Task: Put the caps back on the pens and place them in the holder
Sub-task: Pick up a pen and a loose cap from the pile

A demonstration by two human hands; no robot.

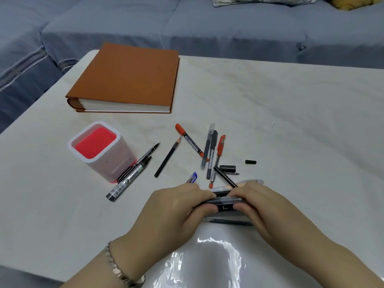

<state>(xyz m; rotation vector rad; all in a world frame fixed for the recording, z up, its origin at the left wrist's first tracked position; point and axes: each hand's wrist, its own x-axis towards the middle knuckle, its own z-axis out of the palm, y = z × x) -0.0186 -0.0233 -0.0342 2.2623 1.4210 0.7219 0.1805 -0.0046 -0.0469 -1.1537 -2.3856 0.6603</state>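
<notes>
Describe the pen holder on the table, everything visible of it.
The pen holder is a squarish cup with rounded corners. Its outside looks like smooth white plastic, the inside is bright red, and a thin red strip shows at the foot. It stands upright on the white table, in front of the brown album and left of the scattered pens. No pen sticks out of it. Two black markers lie flat by its near right corner and appear to touch its base.

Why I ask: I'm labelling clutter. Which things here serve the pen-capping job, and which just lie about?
Job: dark pen gripped by left hand and right hand; white holder; black cap; grey cap; scattered pens.
Lying about: brown album; blue sofa.
</notes>
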